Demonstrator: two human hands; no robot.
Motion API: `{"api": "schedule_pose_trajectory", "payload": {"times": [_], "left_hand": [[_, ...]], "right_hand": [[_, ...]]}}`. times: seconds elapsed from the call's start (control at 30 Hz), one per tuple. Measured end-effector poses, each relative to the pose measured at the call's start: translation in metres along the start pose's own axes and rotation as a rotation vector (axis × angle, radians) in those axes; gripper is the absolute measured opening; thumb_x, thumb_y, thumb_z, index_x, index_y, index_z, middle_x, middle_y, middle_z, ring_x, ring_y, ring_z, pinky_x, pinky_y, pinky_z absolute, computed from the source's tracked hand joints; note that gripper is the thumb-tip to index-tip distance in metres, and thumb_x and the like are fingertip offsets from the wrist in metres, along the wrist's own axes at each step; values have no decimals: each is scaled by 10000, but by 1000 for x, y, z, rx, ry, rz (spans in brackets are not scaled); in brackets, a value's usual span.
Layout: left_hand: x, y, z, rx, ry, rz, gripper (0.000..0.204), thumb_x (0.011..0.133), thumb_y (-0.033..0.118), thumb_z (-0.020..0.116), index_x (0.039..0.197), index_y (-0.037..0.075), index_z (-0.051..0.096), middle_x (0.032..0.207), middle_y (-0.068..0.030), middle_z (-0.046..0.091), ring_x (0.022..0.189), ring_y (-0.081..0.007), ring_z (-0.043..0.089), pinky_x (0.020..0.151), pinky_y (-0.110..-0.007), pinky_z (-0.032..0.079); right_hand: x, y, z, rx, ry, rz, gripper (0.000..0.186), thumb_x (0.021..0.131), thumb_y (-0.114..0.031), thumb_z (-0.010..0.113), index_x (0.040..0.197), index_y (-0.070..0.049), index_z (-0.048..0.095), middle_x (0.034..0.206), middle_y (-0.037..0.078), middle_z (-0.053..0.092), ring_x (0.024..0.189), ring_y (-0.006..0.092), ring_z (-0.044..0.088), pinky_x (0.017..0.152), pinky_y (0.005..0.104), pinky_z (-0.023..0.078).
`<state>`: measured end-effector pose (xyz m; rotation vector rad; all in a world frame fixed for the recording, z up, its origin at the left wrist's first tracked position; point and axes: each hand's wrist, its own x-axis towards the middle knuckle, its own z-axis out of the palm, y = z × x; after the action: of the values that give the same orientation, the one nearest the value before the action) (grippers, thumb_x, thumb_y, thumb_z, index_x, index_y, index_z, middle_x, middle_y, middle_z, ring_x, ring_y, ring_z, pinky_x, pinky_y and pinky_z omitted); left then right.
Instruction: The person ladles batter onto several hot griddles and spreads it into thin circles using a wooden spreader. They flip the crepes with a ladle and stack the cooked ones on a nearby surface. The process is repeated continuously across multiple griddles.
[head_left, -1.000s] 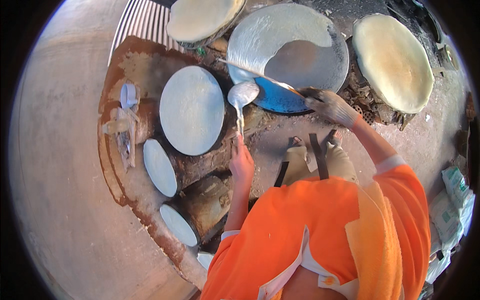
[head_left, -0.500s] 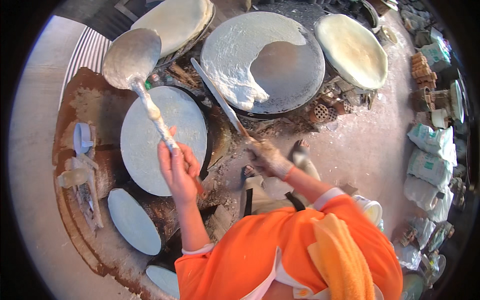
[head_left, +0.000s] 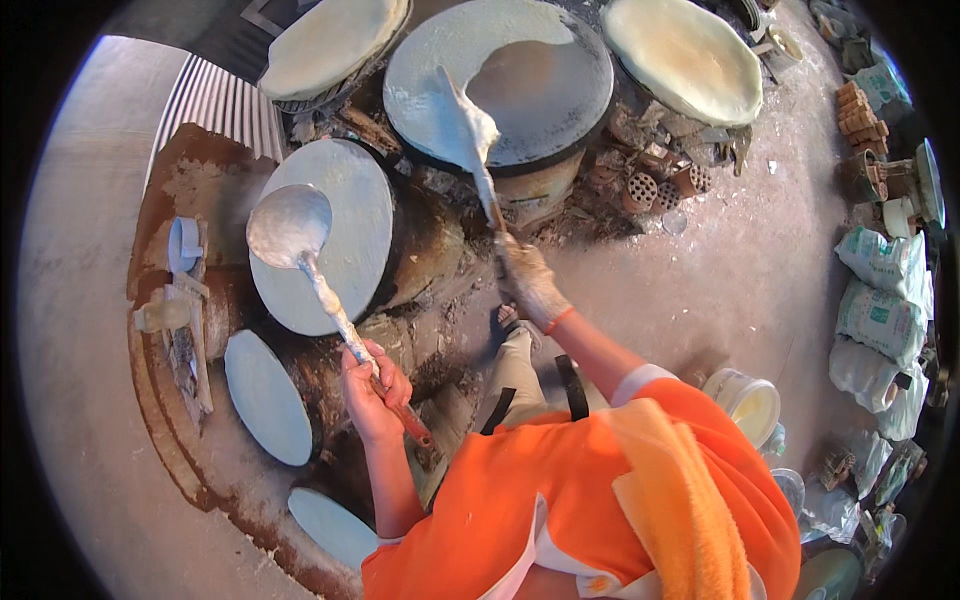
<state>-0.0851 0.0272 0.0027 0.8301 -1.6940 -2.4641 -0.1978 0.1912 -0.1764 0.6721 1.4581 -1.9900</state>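
Observation:
My left hand [head_left: 378,393] is closed around the handle of a large metal ladle [head_left: 290,222], whose bowl is over the pale round griddle [head_left: 345,290] at left. Batter smears coat the upper handle. My right hand [head_left: 530,280], dusted with batter, grips a long flat spatula [head_left: 484,185]. A clump of white batter [head_left: 480,128] clings to the spatula over the large round griddle [head_left: 570,110] at the top. Pale batter [head_left: 425,85] covers that griddle's left and upper part in a curved sheet; a brown bare patch shows at its middle right.
Thick pale rounds sit at the upper left [head_left: 335,45] and upper right [head_left: 690,60]. More pale discs [head_left: 268,400] line the lower left. Perforated bricks [head_left: 640,192] lie below the large griddle. White sacks [head_left: 880,320] and a bucket [head_left: 745,405] stand at right.
The spatula has swung from the large griddle's left edge to over its surface and now carries batter. Batter on the griddle looks smoother. The ladle has come down and nearer my body.

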Motion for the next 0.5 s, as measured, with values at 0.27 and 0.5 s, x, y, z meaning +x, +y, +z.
{"api": "schedule_pose_trajectory", "payload": {"times": [0.27, 0.5], "left_hand": [[-28, -22, 23, -150, -4, -95, 159, 784, 185, 403, 902, 82, 431, 560, -11, 381, 333, -84, 271, 323, -243, 253], [34, -29, 61, -174, -164, -123, 130, 847, 190, 391, 899, 79, 434, 576, 2, 375, 361, -65, 276, 342, -220, 254]], "right_hand": [[-33, -37, -88, 66, -51, -136, 312, 876, -427, 467, 745, -145, 439, 513, -10, 391, 331, 117, 331, 303, 298, 275], [2, 1, -84, -466, -57, -22, 342, 891, -443, 422, 816, -117, 493, 516, 0, 438, 345, 129, 397, 294, 289, 318]]}}
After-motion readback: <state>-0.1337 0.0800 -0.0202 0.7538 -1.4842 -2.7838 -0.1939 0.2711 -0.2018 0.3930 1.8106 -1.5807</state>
